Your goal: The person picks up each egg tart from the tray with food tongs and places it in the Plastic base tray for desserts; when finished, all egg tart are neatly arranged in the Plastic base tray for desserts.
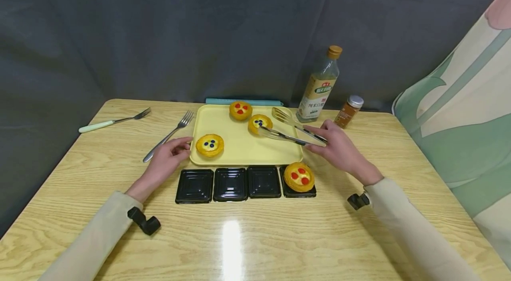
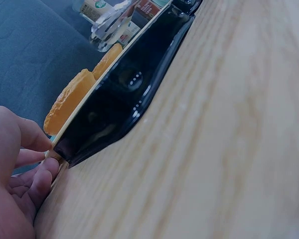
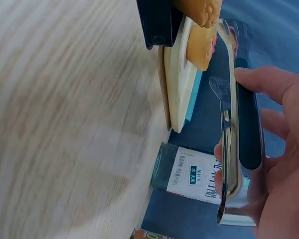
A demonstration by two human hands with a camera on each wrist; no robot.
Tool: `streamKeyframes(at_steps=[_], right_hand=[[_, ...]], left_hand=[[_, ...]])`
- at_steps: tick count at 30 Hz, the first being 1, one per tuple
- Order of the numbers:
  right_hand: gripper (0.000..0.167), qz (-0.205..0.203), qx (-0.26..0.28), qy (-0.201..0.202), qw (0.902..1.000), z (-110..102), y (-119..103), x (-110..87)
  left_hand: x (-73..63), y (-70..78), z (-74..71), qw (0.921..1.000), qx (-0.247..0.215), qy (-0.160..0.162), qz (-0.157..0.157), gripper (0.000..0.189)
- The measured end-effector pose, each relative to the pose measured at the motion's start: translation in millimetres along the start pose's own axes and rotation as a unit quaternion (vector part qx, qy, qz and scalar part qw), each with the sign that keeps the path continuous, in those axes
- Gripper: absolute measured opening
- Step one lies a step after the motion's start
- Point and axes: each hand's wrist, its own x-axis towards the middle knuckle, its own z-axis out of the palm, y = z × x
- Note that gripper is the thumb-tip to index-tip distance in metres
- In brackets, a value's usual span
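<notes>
My right hand (image 1: 337,150) grips metal tongs (image 1: 293,140) with dark handles, their jaws spread apart over the right part of a yellow tray (image 1: 239,150). The near tip overlaps an egg tart with blue dots (image 1: 257,126); the far tip lies to its right. At the tray's left edge, my left hand (image 1: 165,159) pinches the rim between thumb and fingers. Another blue-dotted tart (image 1: 210,145) sits close to that hand, and a red-dotted tart (image 1: 241,111) is at the back. A second red-dotted tart (image 1: 299,177) rests on the rightmost black square dish (image 1: 287,194).
Several black dishes (image 1: 230,185) line the tray's front. Left lie a metal fork (image 1: 163,141) and a green-handled fork (image 1: 97,126). Behind the tray is a teal stick (image 1: 243,102). A glass bottle (image 1: 317,92) and a brown jar (image 1: 348,112) stand at the back right.
</notes>
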Motion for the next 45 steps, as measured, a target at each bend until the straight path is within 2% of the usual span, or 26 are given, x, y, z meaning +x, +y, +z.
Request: streamKeyframes(at_steps=[15, 45], right_hand=[[0.055, 0.008, 0.017, -0.018, 0.9997, 11.3, -5.4, 18.8], [0.052, 0.005, 0.015, -0.014, 0.9998, 14.1, -8.2, 18.0]], left_hand=[[-0.3, -0.9, 0.1, 0.9999, -0.006, 0.006, 0.007, 0.042], [-0.8, -2.0, 0.6, 1.0000, -0.004, 0.004, 0.005, 0.042]])
